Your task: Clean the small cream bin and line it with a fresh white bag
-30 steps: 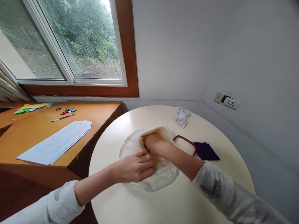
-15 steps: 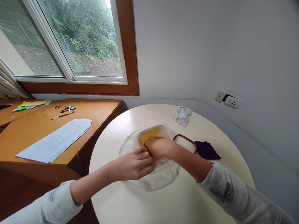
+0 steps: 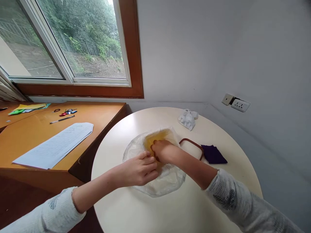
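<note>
A yellow, open-topped container [image 3: 149, 139] stands on the round table, lined with a thin see-through plastic bag [image 3: 167, 185] whose edges spread over its rim and onto the tabletop. My left hand [image 3: 143, 170] is closed at the near left side of the rim, fingers curled on the bag; its fingertips are partly hidden. Inside the opening is my right hand [image 3: 164, 150], knuckles up, fingers bent downward and somewhat apart against the lining. Nothing shows in that hand, though its fingertips are partly out of sight. Close beyond my right wrist lies a brown square ring with rounded corners [image 3: 194, 143].
A folded dark purple cloth [image 3: 215, 154] lies to the right on the cream round table [image 3: 175, 213]. Farther back sits a knotted white plastic bag [image 3: 188, 119]. On the wooden desk [image 3: 104, 113] at left are papers [image 3: 55, 145], a pen [image 3: 62, 119] and keys [image 3: 68, 112].
My right hand has shifted slightly inside the container, its fingers now more spread and visible. The left hand stays on the bag at the rim. The whole view has moved a little.
</note>
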Demonstrator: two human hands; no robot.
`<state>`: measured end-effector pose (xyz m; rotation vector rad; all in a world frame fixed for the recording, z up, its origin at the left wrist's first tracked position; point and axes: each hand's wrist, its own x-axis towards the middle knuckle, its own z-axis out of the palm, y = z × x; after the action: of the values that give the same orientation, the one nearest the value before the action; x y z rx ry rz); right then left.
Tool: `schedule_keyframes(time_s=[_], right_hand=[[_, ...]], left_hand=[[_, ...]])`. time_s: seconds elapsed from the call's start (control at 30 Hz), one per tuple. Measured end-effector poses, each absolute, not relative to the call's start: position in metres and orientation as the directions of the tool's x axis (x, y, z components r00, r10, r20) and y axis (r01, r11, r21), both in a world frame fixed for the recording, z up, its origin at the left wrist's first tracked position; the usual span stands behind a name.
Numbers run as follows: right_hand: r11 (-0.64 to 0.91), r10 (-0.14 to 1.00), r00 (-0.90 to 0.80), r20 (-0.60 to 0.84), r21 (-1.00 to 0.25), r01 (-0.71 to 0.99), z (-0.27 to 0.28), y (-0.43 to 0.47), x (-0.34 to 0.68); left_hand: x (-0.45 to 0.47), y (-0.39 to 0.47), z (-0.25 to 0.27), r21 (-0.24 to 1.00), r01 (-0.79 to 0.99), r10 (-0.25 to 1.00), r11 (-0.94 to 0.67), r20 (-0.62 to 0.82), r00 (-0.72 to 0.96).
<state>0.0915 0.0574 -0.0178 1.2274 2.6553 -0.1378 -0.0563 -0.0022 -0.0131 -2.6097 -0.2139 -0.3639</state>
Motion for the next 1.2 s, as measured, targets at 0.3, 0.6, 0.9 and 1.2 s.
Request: schedule_keyframes(time_s=[0.3,0.6,0.9,1.2], right_hand=[[0.628,0.742,-0.653,-0.154,-0.182,0.757,0.004,0.057,0.104],[0.618,0.78,-0.266,0.566,-0.634,0.464,0.025,0.051,0.18],[0.327,0.884,-0.396,0.25,-0.935,0.139,-0.036,0.072,0.19],[0.155,0.884,-0.449,0.133,-0.988,0.013,-0.057,0.074,0.16]], left_hand=[[-0.059,0.018,-0.003,-0.305,0.299,0.221,-0.904,0.264,0.939],[-0.071,0.059,0.001,0.078,0.496,0.495,-0.865,0.307,0.813],[-0.075,0.058,-0.013,0.272,0.553,0.612,-0.787,0.448,0.651],[-0.068,0.048,-0.057,0.904,0.212,0.914,-0.372,0.317,0.252]])
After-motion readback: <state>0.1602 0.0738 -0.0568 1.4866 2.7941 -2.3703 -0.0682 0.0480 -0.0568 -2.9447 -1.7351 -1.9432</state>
